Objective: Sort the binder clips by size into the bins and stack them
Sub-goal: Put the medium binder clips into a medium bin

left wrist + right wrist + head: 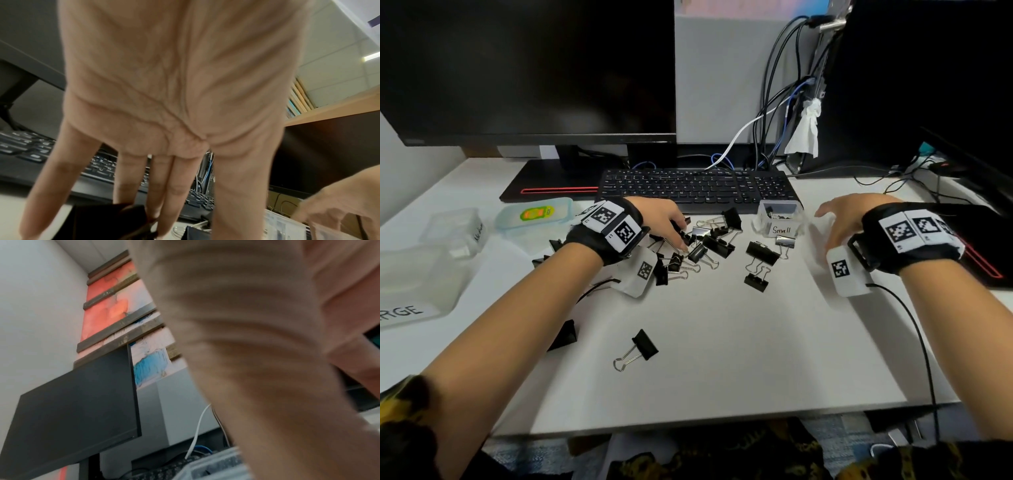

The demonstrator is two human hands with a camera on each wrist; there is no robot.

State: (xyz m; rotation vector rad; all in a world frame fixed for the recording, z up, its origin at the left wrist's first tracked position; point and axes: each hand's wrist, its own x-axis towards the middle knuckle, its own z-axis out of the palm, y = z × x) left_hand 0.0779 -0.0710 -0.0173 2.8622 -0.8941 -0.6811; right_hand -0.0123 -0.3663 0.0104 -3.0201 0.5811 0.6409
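Observation:
Several black binder clips lie in a pile [710, 241] on the white desk [739, 342], in front of the keyboard. My left hand [677, 236] reaches down into the pile. In the left wrist view its fingers [176, 186] are straight and their tips touch black clips [102, 222]. The clear bin marked "Small" [779, 222] holds small clips. My right hand [835, 219] hovers just right of that bin, blurred, fingers spread and holding nothing. Single clips [645, 346] [761, 253] lie apart from the pile. The right wrist view shows only a blurred palm and the bin's rim [216, 467].
Two clear bins stand at the left, one marked medium [457, 229] and one marked large [414, 284]. A lid with a green sticker [534, 216] lies beside them. A keyboard [698, 188], monitors and cables fill the back. The desk's front edge [722, 419] is near.

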